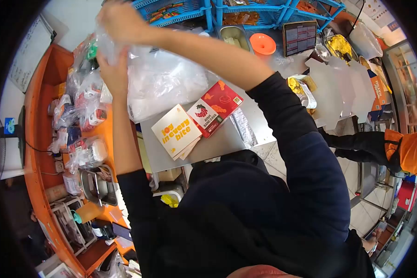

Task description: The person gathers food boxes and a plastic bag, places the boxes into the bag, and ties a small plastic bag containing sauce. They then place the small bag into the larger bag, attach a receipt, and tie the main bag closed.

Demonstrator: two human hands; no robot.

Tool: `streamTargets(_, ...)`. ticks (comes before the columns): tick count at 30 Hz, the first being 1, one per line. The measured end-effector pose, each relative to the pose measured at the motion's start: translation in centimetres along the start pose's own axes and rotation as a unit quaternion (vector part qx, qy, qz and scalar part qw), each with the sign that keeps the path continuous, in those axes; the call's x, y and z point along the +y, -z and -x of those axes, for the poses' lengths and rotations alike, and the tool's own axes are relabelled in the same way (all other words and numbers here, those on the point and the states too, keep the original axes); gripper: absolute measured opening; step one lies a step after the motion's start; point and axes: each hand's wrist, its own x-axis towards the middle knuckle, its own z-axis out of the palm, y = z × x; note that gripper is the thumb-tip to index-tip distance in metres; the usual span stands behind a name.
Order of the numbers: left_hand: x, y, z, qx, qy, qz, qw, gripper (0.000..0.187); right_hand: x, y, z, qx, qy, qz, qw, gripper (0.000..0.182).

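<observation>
My right hand [123, 22] reaches across to the upper left, smeared by motion, its fingers closed on a clear plastic bag [105, 45]. Just below it, my left hand [112, 69] grips the lower part of the same bag. A green bit [93, 50] shows beside the left fingers. Under my right forearm lies a stack of clear plastic bags [164, 76] on the steel table [160, 160]. Nearer to me are a red food box [215, 109] and several white printed cards [176, 132], partly overlapping.
Bagged packages [85, 106] line the orange counter [110, 143] on the left. Blue baskets [171, 16] stand at the back, near an orange round container [262, 45] and a tablet [300, 38]. Unfolded cartons [343, 88] lie right. A person in orange [410, 153] stands far right.
</observation>
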Motion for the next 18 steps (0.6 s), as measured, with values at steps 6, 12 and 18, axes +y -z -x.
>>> streamTargets(6,-3.2,-0.9,-1.6,-0.035,0.024,0.128,0.991,0.028,4.9,11.9,-0.6,-0.002,-0.078,-0.09,0.993,0.045)
streamTargets(12,-5.3,-3.1,-1.6,-0.251,-0.112,-0.339,0.9,0.028,9.5,16.4,1.1,-0.209,-0.087,0.061,0.972,0.028)
streamTargets(18,-5.0,-4.6,-4.0,-0.37,0.069,-0.273,0.885,0.025,3.2,19.1,1.4,-0.461,-0.255,0.332,0.783,0.058)
